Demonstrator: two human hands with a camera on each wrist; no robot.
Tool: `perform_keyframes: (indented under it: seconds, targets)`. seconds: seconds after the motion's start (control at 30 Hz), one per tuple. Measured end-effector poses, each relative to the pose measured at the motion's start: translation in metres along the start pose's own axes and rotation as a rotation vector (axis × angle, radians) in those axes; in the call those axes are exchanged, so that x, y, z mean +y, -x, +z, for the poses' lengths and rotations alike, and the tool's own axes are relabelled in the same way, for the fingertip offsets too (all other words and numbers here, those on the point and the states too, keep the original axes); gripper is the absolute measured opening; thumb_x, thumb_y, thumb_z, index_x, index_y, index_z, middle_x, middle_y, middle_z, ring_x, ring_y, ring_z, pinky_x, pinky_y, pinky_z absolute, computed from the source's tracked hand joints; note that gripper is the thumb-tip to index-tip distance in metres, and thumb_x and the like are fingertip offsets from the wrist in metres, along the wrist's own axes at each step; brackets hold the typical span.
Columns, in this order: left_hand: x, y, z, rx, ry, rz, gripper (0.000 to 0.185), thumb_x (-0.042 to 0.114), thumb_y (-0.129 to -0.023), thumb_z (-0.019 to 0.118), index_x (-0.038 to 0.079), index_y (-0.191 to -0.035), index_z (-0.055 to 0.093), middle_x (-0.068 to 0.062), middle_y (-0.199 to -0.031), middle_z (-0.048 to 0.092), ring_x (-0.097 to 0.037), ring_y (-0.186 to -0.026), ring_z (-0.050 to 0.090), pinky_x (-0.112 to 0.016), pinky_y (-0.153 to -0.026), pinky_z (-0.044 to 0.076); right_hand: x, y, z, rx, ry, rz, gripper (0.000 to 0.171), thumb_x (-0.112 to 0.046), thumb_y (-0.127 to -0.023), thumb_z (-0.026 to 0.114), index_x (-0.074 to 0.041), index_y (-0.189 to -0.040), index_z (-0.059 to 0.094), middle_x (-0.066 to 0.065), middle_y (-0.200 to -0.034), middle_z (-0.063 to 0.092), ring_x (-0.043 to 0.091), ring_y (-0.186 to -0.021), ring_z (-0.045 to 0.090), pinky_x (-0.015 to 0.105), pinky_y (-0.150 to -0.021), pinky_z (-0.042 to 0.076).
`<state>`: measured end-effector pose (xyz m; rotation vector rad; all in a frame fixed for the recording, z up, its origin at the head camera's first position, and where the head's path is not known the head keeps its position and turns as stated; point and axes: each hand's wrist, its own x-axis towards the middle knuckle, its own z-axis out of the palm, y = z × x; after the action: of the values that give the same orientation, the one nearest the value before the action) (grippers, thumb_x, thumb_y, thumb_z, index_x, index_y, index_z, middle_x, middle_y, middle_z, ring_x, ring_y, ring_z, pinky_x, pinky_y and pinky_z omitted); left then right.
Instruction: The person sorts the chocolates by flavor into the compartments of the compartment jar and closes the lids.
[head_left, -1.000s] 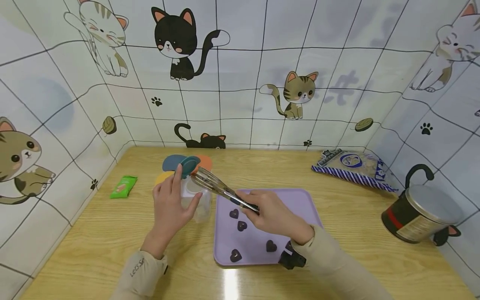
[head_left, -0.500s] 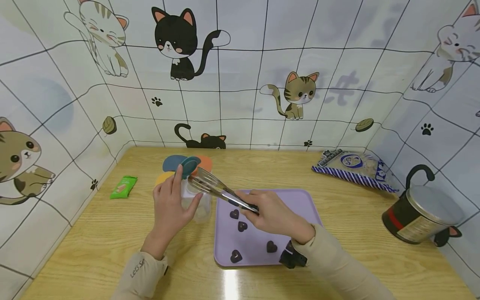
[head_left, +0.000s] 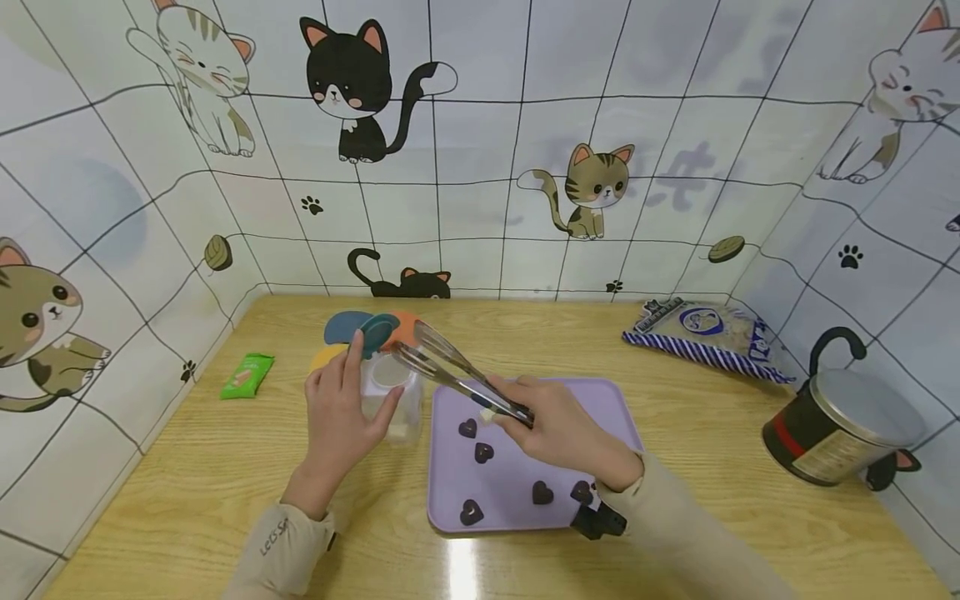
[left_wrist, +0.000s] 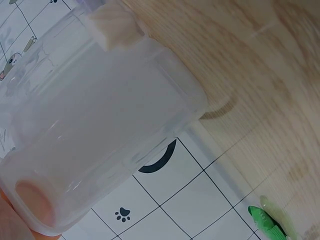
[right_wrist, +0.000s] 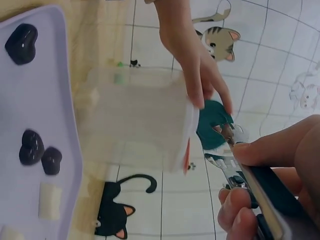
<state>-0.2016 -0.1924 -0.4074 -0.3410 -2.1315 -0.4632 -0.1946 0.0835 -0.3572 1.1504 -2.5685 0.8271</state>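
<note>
My left hand (head_left: 337, 417) touches a translucent container (head_left: 405, 410), fingers extended, one fingertip at its raised teal flap (head_left: 378, 332) and the thumb along the near side. A round opening shows in its top. Inside, at the bottom, lies a pale block (left_wrist: 115, 27). My right hand (head_left: 555, 425) grips metal tongs (head_left: 513, 409), whose arms stand apart beside the opening, with nothing visible between the tips. Below them is a lilac tray (head_left: 510, 518) with several dark heart-shaped pieces (head_left: 543, 492) and pale blocks (right_wrist: 50, 200), partly hidden by the right arm.
Blue (head_left: 345, 327), orange and yellow flaps fan out from the container's lid. A green packet (head_left: 247, 375) lies at the left. Toward the back right is a clipped plastic bag (head_left: 705, 333), with a dark can (head_left: 832, 425) in front. Cat-print sheeting (head_left: 480, 208) encloses the table.
The tongs have opened wider and shifted slightly right with my right hand. A pale block now shows at the container's bottom. My left hand stays in place.
</note>
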Motion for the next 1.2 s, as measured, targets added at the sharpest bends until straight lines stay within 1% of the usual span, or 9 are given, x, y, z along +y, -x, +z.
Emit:
perform_keyframes:
  seconds: [0.17, 0.33, 0.47, 0.63, 0.73, 0.8, 0.87, 1.07, 1.2]
  targets:
    - [-0.001, 0.000, 0.002, -0.001, -0.007, -0.003, 0.078, 0.060, -0.085, 0.038, 0.004, -0.139, 0.031, -0.023, -0.106, 0.053, -0.034, -0.094, 0.050, -0.050, -0.082, 0.032, 0.018, 0.022, -0.014, 0.095, 0.067, 0.034, 0.048, -0.016, -0.080, 0.066, -0.003, -0.125, 0.053, -0.003, -0.067, 0.054, -0.003, -0.049, 0.030, 0.014, -0.044, 0.029]
    - [-0.002, -0.003, -0.001, -0.006, -0.019, -0.015, 0.080, 0.062, -0.085, 0.035, 0.004, -0.139, 0.031, -0.024, -0.105, 0.054, -0.035, -0.094, 0.050, -0.051, -0.083, 0.031, 0.041, 0.053, -0.030, 0.162, 0.111, 0.100, 0.047, -0.012, -0.078, 0.068, 0.000, -0.122, 0.055, 0.003, -0.080, 0.065, -0.003, -0.050, 0.031, 0.014, -0.045, 0.030]
    - [-0.002, -0.001, -0.004, 0.019, -0.025, -0.015, 0.079, 0.062, -0.085, 0.035, 0.003, -0.138, 0.034, -0.024, -0.103, 0.054, -0.035, -0.092, 0.050, -0.051, -0.081, 0.031, 0.062, 0.089, -0.037, 0.208, 0.148, 0.159, 0.049, -0.008, -0.073, 0.071, 0.004, -0.119, 0.056, -0.002, -0.067, 0.058, -0.005, -0.049, 0.025, 0.014, -0.044, 0.027]
    - [0.000, 0.001, 0.000, 0.030, -0.001, -0.008, 0.078, 0.061, -0.085, 0.037, 0.004, -0.138, 0.034, -0.024, -0.101, 0.053, -0.035, -0.090, 0.049, -0.051, -0.079, 0.030, 0.089, 0.143, -0.047, 0.271, 0.226, 0.346, 0.049, -0.008, -0.070, 0.073, 0.003, -0.116, 0.059, 0.010, -0.070, 0.064, -0.008, -0.042, 0.018, 0.016, -0.038, 0.024]
    - [0.002, 0.001, 0.003, 0.027, 0.015, -0.004, 0.078, 0.060, -0.085, 0.039, 0.004, -0.138, 0.033, -0.024, -0.101, 0.053, -0.035, -0.090, 0.049, -0.051, -0.080, 0.030, 0.102, 0.170, -0.054, 0.250, 0.251, 0.545, 0.051, -0.012, -0.074, 0.070, 0.004, -0.120, 0.055, 0.011, -0.062, 0.060, -0.004, -0.038, 0.020, 0.019, -0.037, 0.025]
    - [0.002, 0.002, 0.004, 0.026, 0.018, -0.002, 0.078, 0.059, -0.084, 0.040, 0.004, -0.138, 0.033, -0.025, -0.102, 0.053, -0.035, -0.091, 0.049, -0.051, -0.081, 0.030, 0.109, 0.183, -0.055, 0.223, 0.294, 0.646, 0.053, -0.016, -0.075, 0.069, 0.004, -0.121, 0.054, 0.004, -0.052, 0.049, 0.001, -0.038, 0.020, 0.022, -0.037, 0.024]
    - [0.002, 0.002, 0.004, 0.031, 0.016, 0.003, 0.078, 0.059, -0.084, 0.041, 0.003, -0.138, 0.033, -0.025, -0.101, 0.053, -0.035, -0.091, 0.050, -0.051, -0.081, 0.030, 0.114, 0.192, -0.056, 0.188, 0.320, 0.723, 0.056, -0.019, -0.076, 0.068, 0.005, -0.123, 0.051, 0.002, -0.050, 0.045, 0.005, -0.040, 0.022, 0.024, -0.039, 0.024]
    - [0.001, 0.002, 0.003, 0.029, 0.006, 0.003, 0.078, 0.059, -0.085, 0.040, 0.003, -0.138, 0.033, -0.024, -0.101, 0.053, -0.035, -0.090, 0.049, -0.051, -0.081, 0.030, 0.125, 0.199, -0.056, 0.096, 0.311, 0.825, 0.061, -0.027, -0.081, 0.064, 0.004, -0.129, 0.044, -0.004, -0.045, 0.030, 0.006, -0.039, 0.018, 0.025, -0.037, 0.024]
    - [0.002, 0.002, 0.003, 0.024, 0.005, 0.001, 0.077, 0.059, -0.085, 0.039, 0.004, -0.138, 0.032, -0.024, -0.102, 0.053, -0.035, -0.091, 0.050, -0.051, -0.081, 0.030, 0.131, 0.197, -0.054, 0.058, 0.278, 0.840, 0.064, -0.030, -0.082, 0.062, 0.005, -0.131, 0.041, -0.006, -0.045, 0.026, 0.006, -0.038, 0.020, 0.024, -0.036, 0.026]
